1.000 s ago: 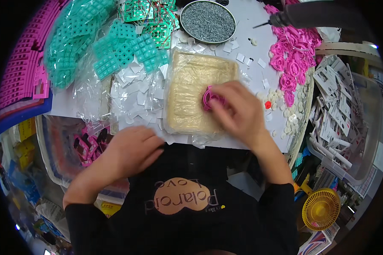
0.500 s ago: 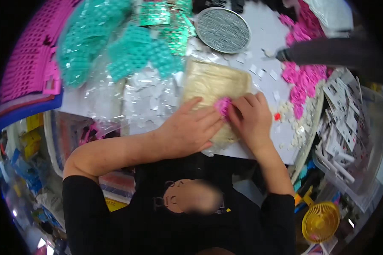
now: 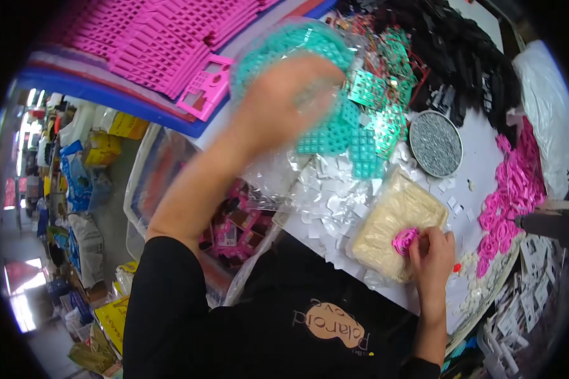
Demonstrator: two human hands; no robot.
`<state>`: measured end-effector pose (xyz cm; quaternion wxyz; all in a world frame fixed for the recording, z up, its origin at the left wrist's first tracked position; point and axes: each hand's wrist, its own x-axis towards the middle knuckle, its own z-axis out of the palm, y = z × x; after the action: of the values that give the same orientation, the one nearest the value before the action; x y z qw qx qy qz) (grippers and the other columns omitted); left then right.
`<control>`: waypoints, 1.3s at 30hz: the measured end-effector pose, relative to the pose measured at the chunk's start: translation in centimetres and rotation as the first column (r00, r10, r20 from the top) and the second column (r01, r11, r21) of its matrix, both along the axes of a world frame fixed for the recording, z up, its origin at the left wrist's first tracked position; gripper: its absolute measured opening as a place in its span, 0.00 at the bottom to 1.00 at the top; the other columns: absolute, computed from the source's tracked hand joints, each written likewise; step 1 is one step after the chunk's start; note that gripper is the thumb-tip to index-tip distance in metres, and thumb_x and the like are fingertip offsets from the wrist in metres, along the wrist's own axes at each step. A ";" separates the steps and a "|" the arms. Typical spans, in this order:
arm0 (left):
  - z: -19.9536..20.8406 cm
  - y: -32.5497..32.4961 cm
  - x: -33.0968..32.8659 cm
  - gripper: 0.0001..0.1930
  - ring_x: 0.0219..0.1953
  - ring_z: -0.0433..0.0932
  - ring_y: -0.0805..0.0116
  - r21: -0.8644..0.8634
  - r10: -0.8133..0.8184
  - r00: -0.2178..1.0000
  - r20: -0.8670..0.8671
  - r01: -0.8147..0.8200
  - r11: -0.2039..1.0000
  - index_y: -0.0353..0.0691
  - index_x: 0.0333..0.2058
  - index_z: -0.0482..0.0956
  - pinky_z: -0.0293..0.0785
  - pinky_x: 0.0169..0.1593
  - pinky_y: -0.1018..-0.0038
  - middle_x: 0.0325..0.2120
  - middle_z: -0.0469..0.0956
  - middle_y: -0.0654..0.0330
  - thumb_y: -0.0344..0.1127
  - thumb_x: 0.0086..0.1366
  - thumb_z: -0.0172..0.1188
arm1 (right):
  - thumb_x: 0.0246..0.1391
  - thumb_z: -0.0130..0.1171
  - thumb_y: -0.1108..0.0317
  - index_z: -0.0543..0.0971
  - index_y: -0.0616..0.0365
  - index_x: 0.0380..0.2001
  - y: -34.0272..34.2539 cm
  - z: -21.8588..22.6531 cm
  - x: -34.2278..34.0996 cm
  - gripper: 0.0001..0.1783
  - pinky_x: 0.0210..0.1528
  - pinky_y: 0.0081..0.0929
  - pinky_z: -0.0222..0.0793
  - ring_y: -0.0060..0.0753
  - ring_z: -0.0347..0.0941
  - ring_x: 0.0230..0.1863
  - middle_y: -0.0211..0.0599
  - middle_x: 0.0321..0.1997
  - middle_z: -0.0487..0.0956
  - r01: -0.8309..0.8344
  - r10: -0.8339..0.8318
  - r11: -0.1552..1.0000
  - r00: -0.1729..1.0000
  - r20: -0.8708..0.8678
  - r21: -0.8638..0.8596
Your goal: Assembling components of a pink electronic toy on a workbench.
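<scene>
On a cream pad wrapped in clear plastic (image 3: pixel 395 221), my right hand (image 3: pixel 433 256) pinches the edge of a small pink openwork plastic piece (image 3: pixel 404 240). My left hand (image 3: pixel 291 101) is raised over the far left of the table, smeared by motion, so its fingers cannot be read. Beneath and around it are teal rubber keypads (image 3: pixel 325 142), some in a clear bag. Just left of that hand lies a stack of pink plastic panels (image 3: pixel 155 47), the nearest one a pink faceplate with cut-outs (image 3: pixel 206 86).
Green circuit boards (image 3: pixel 368 88) and a round dish of small metal parts (image 3: pixel 435 144) stand beyond the pad. Black parts (image 3: pixel 446 50) pile up at the back. Pink pieces (image 3: pixel 509 196) and white parts (image 3: pixel 528 284) lie right. A bin (image 3: pixel 234 230) holds pink assembled parts below the table's left edge.
My left hand has left the pad and swung up and left to the keypads. My right hand stays at the pink piece. The whole view has turned toward the left.
</scene>
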<state>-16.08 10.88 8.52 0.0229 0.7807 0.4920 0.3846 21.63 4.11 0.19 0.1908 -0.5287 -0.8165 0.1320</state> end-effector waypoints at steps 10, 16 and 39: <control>-4.0 4.4 -20.0 0.36 0.44 0.83 0.50 -0.602 0.263 0.672 -0.692 -0.738 0.305 0.36 0.51 0.81 0.79 0.49 0.58 0.43 0.83 0.44 0.51 0.45 0.76 | 0.46 0.66 0.76 0.77 0.58 0.31 -0.3 -0.4 0.0 0.09 0.35 0.37 0.64 0.43 0.66 0.30 0.36 0.22 0.75 -0.006 0.007 1.000 0.998 -0.069 0.005; -3.9 -0.2 -20.5 0.39 0.57 0.73 0.40 -0.175 0.579 0.529 -0.620 -0.813 0.555 0.35 0.51 0.78 0.70 0.59 0.55 0.54 0.73 0.35 0.55 0.44 0.77 | 0.45 0.68 0.76 0.79 0.60 0.37 0.0 1.0 0.1 0.13 0.37 0.35 0.67 0.41 0.70 0.32 0.39 0.28 0.78 -0.053 0.044 0.996 0.992 -0.116 -0.072; -4.6 -10.6 13.4 0.20 0.25 0.76 0.74 -0.572 0.437 0.381 0.815 0.647 0.504 0.36 0.61 0.63 0.63 0.20 0.85 0.41 0.78 0.53 0.30 0.74 0.52 | 0.54 0.68 0.68 0.79 0.56 0.56 -1.4 3.7 10.5 0.25 0.39 0.22 0.75 0.22 0.78 0.45 0.35 0.42 0.84 -0.342 -0.258 0.768 0.608 -0.751 -0.542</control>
<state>-2.69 0.26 3.95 0.7003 0.3385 0.4448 0.4440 32.09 2.72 3.89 0.3361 -0.4247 -0.5617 0.6254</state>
